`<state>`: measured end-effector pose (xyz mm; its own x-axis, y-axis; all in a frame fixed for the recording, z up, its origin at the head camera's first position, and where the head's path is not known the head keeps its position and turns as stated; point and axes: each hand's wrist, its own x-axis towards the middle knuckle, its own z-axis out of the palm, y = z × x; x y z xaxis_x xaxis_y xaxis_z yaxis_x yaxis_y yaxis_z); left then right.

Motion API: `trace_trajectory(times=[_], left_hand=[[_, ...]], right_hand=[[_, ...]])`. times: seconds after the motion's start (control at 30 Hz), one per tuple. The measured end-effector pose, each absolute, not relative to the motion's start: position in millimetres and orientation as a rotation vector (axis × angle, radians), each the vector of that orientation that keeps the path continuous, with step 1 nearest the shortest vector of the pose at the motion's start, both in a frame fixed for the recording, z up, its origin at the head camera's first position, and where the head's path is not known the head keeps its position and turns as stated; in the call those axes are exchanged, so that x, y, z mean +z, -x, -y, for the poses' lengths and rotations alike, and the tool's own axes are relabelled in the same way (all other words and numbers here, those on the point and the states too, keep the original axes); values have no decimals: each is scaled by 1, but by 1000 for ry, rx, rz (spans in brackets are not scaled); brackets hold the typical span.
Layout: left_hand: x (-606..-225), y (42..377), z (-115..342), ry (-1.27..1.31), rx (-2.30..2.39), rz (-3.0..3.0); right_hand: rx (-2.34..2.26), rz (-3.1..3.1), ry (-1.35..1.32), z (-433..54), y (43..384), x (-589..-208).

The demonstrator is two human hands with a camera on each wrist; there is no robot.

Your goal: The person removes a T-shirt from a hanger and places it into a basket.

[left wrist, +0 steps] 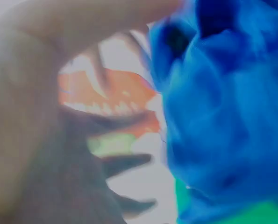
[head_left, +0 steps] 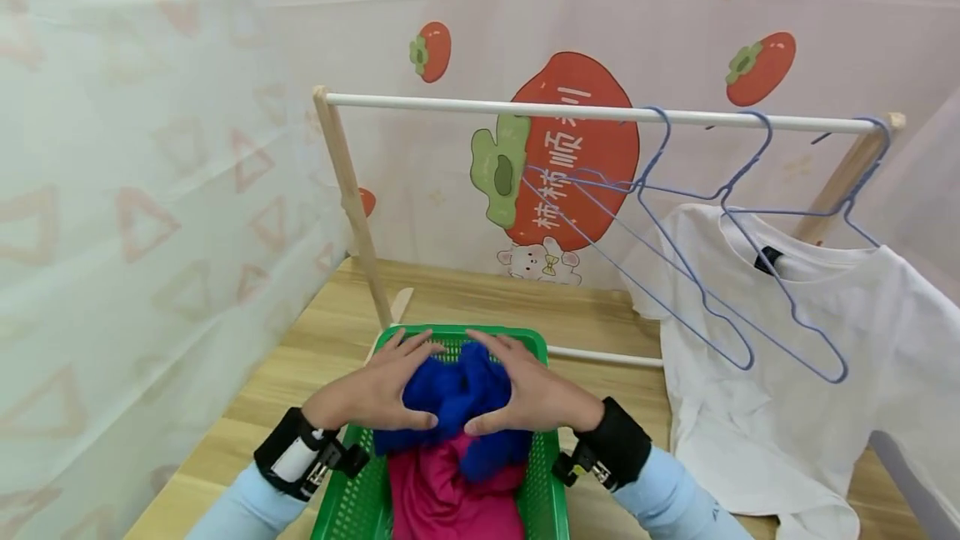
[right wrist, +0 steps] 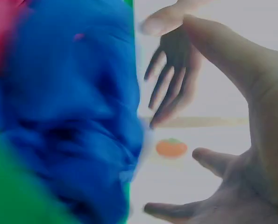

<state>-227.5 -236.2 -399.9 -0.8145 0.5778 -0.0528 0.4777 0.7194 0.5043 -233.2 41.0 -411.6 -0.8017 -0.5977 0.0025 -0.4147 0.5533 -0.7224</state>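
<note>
A crumpled blue cloth (head_left: pixel 457 390) lies in a green plastic basket (head_left: pixel 558 494), on top of a dark pink cloth (head_left: pixel 450 490). My left hand (head_left: pixel 378 390) is spread over the blue cloth's left side. On the other side, my right hand (head_left: pixel 543 394) mirrors it, thumb and fingers wide apart. Each wrist view shows a gap between palm and cloth: the left hand (left wrist: pixel 68 126) stands beside the blue bundle (left wrist: pixel 218 107), and the right hand (right wrist: pixel 251 144) likewise stands off it (right wrist: pixel 78 102). Neither hand grips anything.
Over the wooden table (head_left: pixel 300 382) stands a rack with a white rail (head_left: pixel 480 109). Blue wire hangers (head_left: pixel 667 190) hang toward its right end. A white T-shirt (head_left: pixel 765 373) hangs at the right. Behind is a printed curtain (head_left: pixel 337 32).
</note>
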Motion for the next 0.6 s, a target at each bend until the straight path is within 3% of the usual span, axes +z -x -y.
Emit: trace_trajectory(times=[0.27, 0.6], left_hand=[[-407, 251, 266, -873, 1155, -2888], [-411, 308, 267, -54, 1598, -3188]], right_hand=[[-1186, -2584, 644, -107, 214, -406], [-1210, -2786, 394, -193, 186, -419]])
